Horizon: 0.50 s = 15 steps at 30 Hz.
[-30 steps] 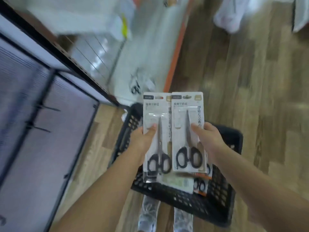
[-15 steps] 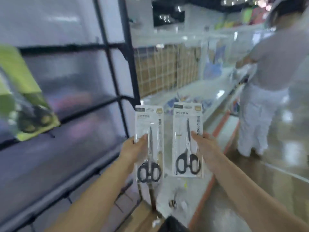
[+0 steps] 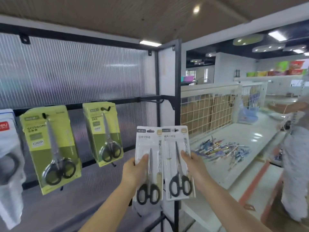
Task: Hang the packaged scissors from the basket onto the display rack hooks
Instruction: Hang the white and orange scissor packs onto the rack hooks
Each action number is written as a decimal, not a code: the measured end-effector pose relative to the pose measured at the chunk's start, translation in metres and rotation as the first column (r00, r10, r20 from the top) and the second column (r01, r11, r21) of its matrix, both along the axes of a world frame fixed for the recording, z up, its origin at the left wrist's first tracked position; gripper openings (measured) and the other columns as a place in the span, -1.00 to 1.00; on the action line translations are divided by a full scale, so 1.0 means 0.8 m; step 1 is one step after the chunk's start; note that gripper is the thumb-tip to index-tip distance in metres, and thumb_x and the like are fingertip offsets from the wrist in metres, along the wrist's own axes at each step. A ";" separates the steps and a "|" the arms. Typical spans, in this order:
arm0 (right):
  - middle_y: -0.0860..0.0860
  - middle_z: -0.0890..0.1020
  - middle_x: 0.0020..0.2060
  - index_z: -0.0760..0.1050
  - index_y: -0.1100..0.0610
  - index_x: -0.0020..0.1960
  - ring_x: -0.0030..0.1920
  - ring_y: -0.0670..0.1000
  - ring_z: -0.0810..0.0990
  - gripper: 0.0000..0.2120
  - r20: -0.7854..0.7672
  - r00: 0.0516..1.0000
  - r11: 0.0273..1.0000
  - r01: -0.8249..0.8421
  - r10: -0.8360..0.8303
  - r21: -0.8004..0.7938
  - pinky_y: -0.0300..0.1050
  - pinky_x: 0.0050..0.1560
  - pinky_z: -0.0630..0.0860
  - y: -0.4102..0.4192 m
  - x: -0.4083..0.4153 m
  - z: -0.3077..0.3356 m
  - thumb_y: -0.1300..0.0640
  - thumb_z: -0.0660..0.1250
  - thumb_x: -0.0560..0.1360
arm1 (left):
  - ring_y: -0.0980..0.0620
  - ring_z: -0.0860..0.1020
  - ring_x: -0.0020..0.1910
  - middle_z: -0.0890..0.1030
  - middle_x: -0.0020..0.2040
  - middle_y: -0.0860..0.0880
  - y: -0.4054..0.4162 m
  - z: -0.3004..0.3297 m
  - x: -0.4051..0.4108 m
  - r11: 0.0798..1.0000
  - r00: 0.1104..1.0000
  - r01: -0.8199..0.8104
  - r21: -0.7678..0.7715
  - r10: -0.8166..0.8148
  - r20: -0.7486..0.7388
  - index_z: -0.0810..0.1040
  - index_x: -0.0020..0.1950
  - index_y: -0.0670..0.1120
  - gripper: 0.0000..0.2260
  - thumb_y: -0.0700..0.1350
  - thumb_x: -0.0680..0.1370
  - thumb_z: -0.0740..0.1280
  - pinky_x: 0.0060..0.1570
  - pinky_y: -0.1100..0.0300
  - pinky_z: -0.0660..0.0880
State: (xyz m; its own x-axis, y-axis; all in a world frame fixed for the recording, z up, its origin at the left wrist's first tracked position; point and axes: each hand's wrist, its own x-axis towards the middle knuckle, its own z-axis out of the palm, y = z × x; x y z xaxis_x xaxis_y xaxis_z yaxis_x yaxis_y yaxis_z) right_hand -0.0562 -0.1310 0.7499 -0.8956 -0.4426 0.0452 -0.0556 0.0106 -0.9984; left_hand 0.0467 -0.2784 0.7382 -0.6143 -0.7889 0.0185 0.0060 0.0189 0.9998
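I have one white pack of scissors in each hand, both upright and side by side in front of the display rack point(image 3: 177, 104), their inner edges touching or slightly overlapping. My left hand point(image 3: 133, 169) holds the left scissors pack point(image 3: 148, 163) at its left edge, its grip clamped with the thumb across the front of the blister. My right hand point(image 3: 194, 163) holds the right scissors pack point(image 3: 178, 161) at its right edge, clamped the same way with the thumb on the front. Both packs are well below the rack's bare hook point(image 3: 154, 99) near the post. On the rail to the left, two green scissors packs point(image 3: 50, 148) hang from hooks, with a white pack point(image 3: 6, 148) at the far left edge. Beyond the rack, loose pens point(image 3: 222, 148) lie scattered on a white shelf point(image 3: 250, 131).
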 end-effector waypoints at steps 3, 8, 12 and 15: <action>0.06 0.54 0.19 0.45 0.18 0.24 0.09 0.02 0.47 -0.64 -0.073 0.996 0.999 0.046 -0.046 0.002 -0.07 0.14 0.35 -0.019 -0.014 0.030 -0.05 0.18 0.59 | 0.08 0.45 -0.43 0.48 -0.42 0.04 -0.016 0.023 -0.012 0.999 0.999 0.014 -0.033 -0.016 -0.045 0.47 -0.22 -0.15 -0.74 0.01 0.55 0.32 -0.43 0.26 0.35; 0.19 0.23 0.29 0.41 0.40 0.19 0.15 0.22 0.51 -0.48 -0.193 0.973 0.992 0.129 -0.125 0.006 -0.02 0.08 0.44 -0.042 -0.038 0.076 -0.08 0.19 0.58 | 0.04 0.43 -0.40 0.49 -0.35 -0.03 -0.041 0.056 -0.032 0.996 0.995 0.008 -0.087 -0.017 -0.099 0.50 -0.16 -0.16 -0.72 0.06 0.52 0.34 -0.34 0.19 0.39; 0.29 0.52 0.18 0.43 0.37 0.23 0.20 0.23 0.49 -0.49 -0.229 0.963 0.990 0.143 -0.144 -0.018 0.05 0.17 0.43 -0.055 -0.051 0.093 -0.08 0.20 0.58 | -0.05 0.47 -0.30 0.52 -0.24 -0.13 -0.054 0.065 -0.041 0.995 0.992 0.025 -0.098 -0.037 -0.120 0.53 -0.05 -0.23 -0.65 0.08 0.52 0.34 -0.21 0.11 0.47; 0.31 0.55 0.09 0.46 0.39 0.18 0.10 0.20 0.55 -0.49 -0.224 0.964 0.990 0.141 -0.144 -0.026 0.02 0.14 0.44 -0.062 -0.055 0.100 -0.09 0.21 0.57 | 0.00 0.42 -0.37 0.47 -0.32 -0.06 -0.060 0.064 -0.046 0.996 0.993 0.015 -0.091 -0.026 -0.116 0.46 -0.15 -0.16 -0.70 0.08 0.52 0.34 -0.23 0.13 0.43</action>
State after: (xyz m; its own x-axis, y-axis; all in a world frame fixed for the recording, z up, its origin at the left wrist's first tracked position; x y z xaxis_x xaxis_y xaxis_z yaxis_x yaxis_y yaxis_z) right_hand -0.1001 -0.1805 0.8296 -0.9157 -0.3097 0.2561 -0.2770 0.0246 -0.9606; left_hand 0.0100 -0.3264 0.7895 -0.6196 -0.7681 0.1615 0.1242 0.1071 0.9865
